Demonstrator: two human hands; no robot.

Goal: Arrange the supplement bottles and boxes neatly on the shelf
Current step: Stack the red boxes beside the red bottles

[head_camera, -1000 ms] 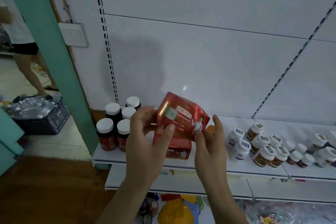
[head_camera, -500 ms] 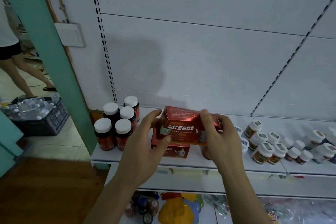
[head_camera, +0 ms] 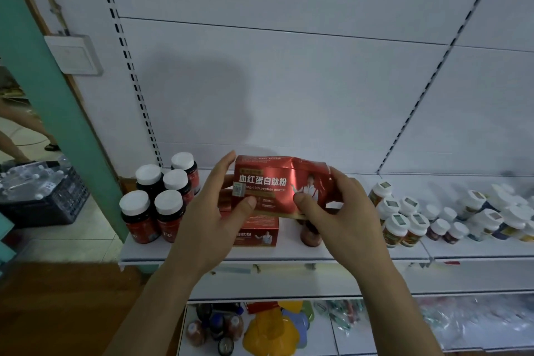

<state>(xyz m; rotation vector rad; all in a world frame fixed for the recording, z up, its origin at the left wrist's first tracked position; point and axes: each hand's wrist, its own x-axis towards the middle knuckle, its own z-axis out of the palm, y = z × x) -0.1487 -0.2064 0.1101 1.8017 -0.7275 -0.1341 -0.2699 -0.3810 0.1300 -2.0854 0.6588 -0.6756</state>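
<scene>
Fingers round red box, bottles seemingly near

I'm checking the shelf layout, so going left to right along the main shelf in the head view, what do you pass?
Dark white-capped bottles → red box held by both hands → pale-labelled white-capped bottles.

White slotted wall panels, teal post w/ switch plate (left), wood floor

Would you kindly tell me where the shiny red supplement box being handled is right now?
In the head view, the shiny red supplement box sits mid-frame, held between the left hand and right hand, just above a matching red box on the white shelf.
</scene>
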